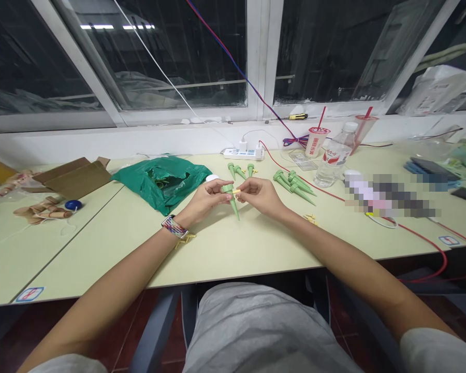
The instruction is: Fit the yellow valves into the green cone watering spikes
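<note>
Over the middle of the table, my left hand (pixel 209 198) is closed on the head of a green plastic watering spike (pixel 234 208), its point tilted downward. My right hand (pixel 261 195) pinches a small yellow valve piece (pixel 236 191) against the spike's side; my fingers partly hide where they meet. Behind my right hand lies a group of green spikes (pixel 295 182). A few more spikes (pixel 238 171) stand or lie farther back, one with a yellow piece beside it. Small yellow pieces (pixel 309 219) are scattered by my right forearm, others (pixel 185 240) by my left wrist.
Left of my hands lies an open green plastic bag (pixel 140 178), with a cardboard box (pixel 75 176) and wooden toy with blue ball (pixel 73 205) beyond. A power strip (pixel 244 153), water bottle (pixel 336 155) and lidded cup (pixel 317 141) stand behind. A red cable (pixel 334 196) crosses the right side.
</note>
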Demonstrator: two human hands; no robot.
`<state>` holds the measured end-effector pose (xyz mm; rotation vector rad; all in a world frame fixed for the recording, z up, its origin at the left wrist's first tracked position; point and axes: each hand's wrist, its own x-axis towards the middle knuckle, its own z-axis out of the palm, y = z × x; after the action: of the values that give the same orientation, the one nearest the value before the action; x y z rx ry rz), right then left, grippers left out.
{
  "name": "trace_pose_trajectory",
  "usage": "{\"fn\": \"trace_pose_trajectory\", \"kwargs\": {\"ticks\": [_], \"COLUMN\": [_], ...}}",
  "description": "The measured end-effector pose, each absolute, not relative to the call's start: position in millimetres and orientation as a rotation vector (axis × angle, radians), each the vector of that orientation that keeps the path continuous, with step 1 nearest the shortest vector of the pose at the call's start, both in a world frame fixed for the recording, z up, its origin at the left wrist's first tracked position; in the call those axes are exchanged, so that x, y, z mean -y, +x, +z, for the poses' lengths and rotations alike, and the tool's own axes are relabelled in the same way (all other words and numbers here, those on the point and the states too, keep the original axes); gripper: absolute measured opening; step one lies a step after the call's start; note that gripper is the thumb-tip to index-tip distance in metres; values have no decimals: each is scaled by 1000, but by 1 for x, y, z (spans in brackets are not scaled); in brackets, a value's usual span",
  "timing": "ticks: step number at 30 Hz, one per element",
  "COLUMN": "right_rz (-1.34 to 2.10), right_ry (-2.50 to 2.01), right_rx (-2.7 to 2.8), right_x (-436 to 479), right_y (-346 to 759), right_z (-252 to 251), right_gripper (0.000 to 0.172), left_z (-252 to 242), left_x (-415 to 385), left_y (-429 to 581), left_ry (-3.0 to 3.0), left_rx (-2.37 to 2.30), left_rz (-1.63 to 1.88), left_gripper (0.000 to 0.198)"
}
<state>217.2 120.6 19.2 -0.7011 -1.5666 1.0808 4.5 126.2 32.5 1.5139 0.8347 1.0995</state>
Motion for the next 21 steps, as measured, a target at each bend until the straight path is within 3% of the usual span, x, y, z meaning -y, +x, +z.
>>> {"fn": "trace_pose_trajectory", "kwargs": {"ticks": [6,14,21], "right_rz": [1148,968,1125], "right_ry": [-707,-674,-697], "right_rx": [1523,1680,1598], "right_x": [-121,-119,-120], "right_y": [217,221,220], "right_z": [18,21,23], "right_gripper": [35,22,26], "left_z": [34,28,37], "left_x": [-126,-131,-127], "left_y": [6,1,2], "left_ry": [1623,1469,1677], "left_rx": [-945,-845,-982], "left_rz": [1153,1055,1140], "left_gripper": [50,48,48]}}
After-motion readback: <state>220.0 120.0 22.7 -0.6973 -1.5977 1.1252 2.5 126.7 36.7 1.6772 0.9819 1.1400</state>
